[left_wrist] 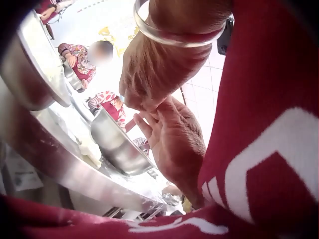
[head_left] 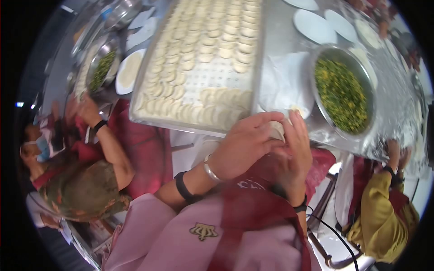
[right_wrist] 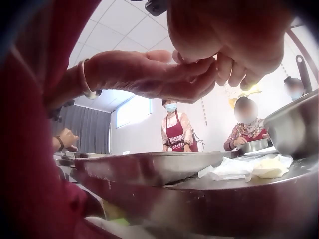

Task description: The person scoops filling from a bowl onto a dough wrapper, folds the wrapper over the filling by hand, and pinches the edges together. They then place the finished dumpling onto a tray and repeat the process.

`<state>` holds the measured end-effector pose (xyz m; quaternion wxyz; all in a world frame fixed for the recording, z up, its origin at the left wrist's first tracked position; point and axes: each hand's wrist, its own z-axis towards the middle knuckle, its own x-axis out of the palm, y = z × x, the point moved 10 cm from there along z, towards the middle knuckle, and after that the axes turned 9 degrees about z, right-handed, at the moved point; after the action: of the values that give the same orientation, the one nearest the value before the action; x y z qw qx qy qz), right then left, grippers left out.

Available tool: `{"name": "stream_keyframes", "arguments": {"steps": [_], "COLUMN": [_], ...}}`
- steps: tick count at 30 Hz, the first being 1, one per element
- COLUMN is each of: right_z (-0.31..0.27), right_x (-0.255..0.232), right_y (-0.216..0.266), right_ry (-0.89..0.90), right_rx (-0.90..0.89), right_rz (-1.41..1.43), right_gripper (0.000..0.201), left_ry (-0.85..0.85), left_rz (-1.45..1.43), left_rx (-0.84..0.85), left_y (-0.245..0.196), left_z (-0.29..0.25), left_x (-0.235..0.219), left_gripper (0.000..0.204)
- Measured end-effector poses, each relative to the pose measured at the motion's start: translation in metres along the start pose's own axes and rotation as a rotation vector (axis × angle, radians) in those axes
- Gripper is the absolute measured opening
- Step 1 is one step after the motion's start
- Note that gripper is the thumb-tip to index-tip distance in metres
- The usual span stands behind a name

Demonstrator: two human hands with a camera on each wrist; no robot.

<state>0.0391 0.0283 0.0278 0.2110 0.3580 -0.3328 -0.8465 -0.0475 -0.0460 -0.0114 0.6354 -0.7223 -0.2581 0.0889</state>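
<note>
Just past the tray's near edge, a pale dumpling (head_left: 276, 131) sits between my two hands. From the left side, my left hand (head_left: 246, 145), with a bangle at its wrist, pinches the dumpling with thumb and fingers. My right hand (head_left: 296, 151) holds the other side, its fingers pointing away from me. In the left wrist view the left hand (left_wrist: 162, 72) meets the right hand (left_wrist: 177, 139) at the fingertips, and the dumpling is hidden there. The right wrist view also has the left hand (right_wrist: 149, 77) touching the right hand (right_wrist: 232, 37).
Rows of dumplings fill much of a metal tray (head_left: 212, 77). Right of it stand a white cloth (head_left: 289, 72) and a steel bowl (head_left: 371, 101) of green and yellow filling (head_left: 341, 95). White plates (head_left: 312, 26) lie farther back. People work at both sides.
</note>
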Motion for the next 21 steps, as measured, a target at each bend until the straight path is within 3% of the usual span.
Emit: {"name": "stream_keyframes", "arguments": {"steps": [1,5,9,11,15,18,21], "right_z": [-0.002,-0.012,-0.023,-0.027,-0.03,-0.033,-0.035], "right_x": [-0.002,-0.009,-0.009,-0.008,-0.007,-0.006,-0.004], "right_y": [-0.001,-0.012,-0.024,-0.027,-0.03,-0.032,-0.032], "right_ry": [0.002,0.007,0.004,0.011,0.004,0.008,0.021], "right_rx": [0.039,0.099,0.209,0.237,0.244,0.245,0.233], "right_rz": [0.044,0.08,0.13,0.131,0.155,0.161,0.144], "right_gripper": [0.047,0.032,0.024,0.022,0.022,0.024,0.026], "left_ry": [0.051,-0.151,-0.524,-0.629,-0.688,-0.741,-0.782], "left_rz": [-0.466,-0.024,0.398,0.578,0.646,0.853,1.288], "left_rx": [-0.071,-0.05,0.048,0.03,-0.078,-0.083,0.065], "left_y": [0.008,-0.004,-0.028,-0.033,-0.006,0.003,-0.009], "left_z": [-0.001,-0.007,-0.014,-0.016,-0.012,-0.009,-0.004], "left_x": [0.001,-0.074,-0.168,-0.195,-0.236,-0.243,-0.232], "left_gripper": [0.045,0.034,0.034,0.033,0.032,0.03,0.024]}}
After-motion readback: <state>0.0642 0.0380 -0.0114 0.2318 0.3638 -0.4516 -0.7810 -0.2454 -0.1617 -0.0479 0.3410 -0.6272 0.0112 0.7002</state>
